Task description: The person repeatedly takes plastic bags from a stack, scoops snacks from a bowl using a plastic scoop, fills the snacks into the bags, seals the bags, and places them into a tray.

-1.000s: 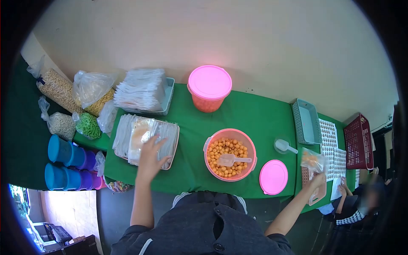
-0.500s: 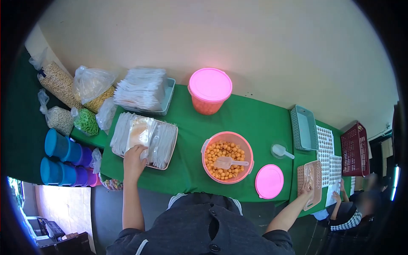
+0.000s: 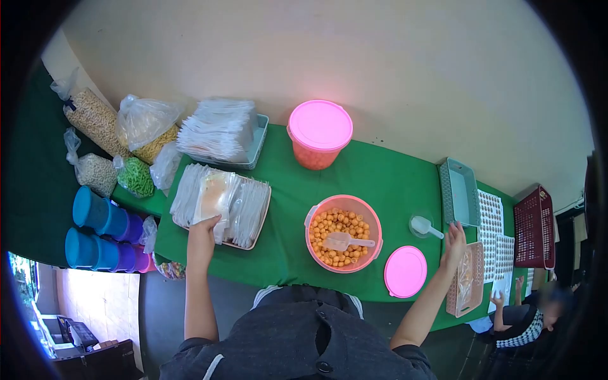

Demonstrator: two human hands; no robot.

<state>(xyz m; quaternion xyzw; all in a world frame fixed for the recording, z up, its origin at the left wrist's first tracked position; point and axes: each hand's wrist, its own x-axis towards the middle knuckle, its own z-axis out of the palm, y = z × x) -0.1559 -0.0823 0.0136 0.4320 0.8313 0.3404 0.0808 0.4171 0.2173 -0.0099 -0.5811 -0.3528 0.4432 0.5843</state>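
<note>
At the left, my left hand (image 3: 202, 234) is closed on the lower edge of a plastic pouch (image 3: 215, 193). The pouch lies over other flat pouches (image 3: 246, 212) packed in a shallow basket (image 3: 269, 202). To the right, my right hand (image 3: 453, 246) holds nothing, its fingers apart, just above and left of a beige basket (image 3: 451, 301). A clear bag with some contents (image 3: 466, 275) lies in that basket. Between my hands stands a pink tub (image 3: 310, 239) of round orange snack balls (image 3: 342, 221), with a clear scoop (image 3: 342, 241) resting on them.
A lidded pink container (image 3: 320, 130) stands by the wall. A pink lid (image 3: 405, 271) and a white scoop (image 3: 424, 226) lie right of the tub. Snack bags (image 3: 95, 120) and blue tubs (image 3: 88, 206) crowd the left. A person (image 3: 522, 316) sits at far right.
My right hand has let go of the clear bag, leaving it in the beige basket, and has moved up and away from it. My left hand remains at the pouches.
</note>
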